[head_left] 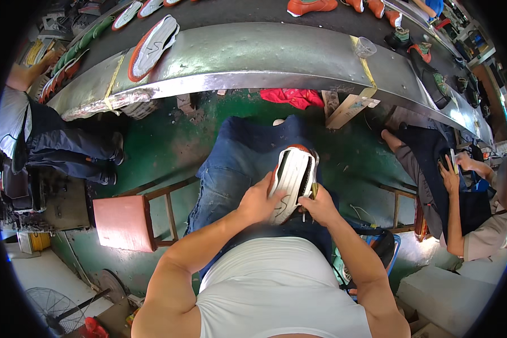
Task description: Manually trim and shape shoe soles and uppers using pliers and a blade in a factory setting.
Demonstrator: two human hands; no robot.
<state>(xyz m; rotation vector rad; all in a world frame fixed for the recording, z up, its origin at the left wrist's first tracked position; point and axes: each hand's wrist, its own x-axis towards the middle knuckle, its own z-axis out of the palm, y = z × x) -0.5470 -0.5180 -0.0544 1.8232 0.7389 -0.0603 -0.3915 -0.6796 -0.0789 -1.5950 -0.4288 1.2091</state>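
A white shoe (290, 179) with thin dark lines and an orange-red end rests over my lap, its open side turned right. My left hand (257, 201) is closed around its left side, thumb pressed on the white surface. My right hand (322, 207) is closed at the shoe's right edge, around a slim tool (314, 190) with a brass-coloured end. A thin metallic bit shows below those fingers. The tool's exact kind is too small to make out.
Ahead runs a metal-edged conveyor bench (253, 53) carrying a white shoe (153, 48), orange shoes (311, 6) and a clear cup (365, 47). A pink-topped stool (124, 223) stands left. People sit or stand at both sides. A fan (53, 311) is at lower left.
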